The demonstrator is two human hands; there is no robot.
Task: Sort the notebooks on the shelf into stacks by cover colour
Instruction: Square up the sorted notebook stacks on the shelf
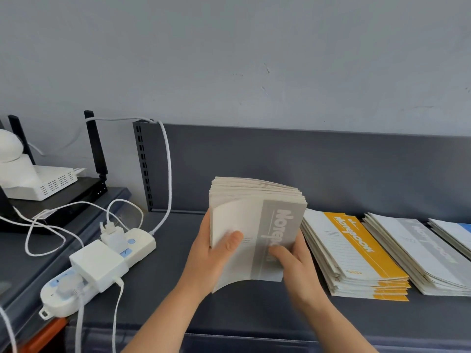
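A thick bundle of notebooks (257, 225) with a grey cover in front stands tilted up over the dark shelf (158, 289). My left hand (214, 253) grips its left edge, thumb on the cover. My right hand (295, 263) grips its lower right corner, thumb on the grey band. To the right lie three flat stacks: a yellow-cover stack (356, 258), a grey-cover stack (423, 253) and, at the frame edge, a blue-cover stack (458, 233).
A white power strip (102, 266) with plugs and white cables lies on the shelf's left part. Behind it, on a lower ledge, stand a black router (94, 149) and a white box (48, 182). A slotted black upright (143, 164) stands against the grey wall.
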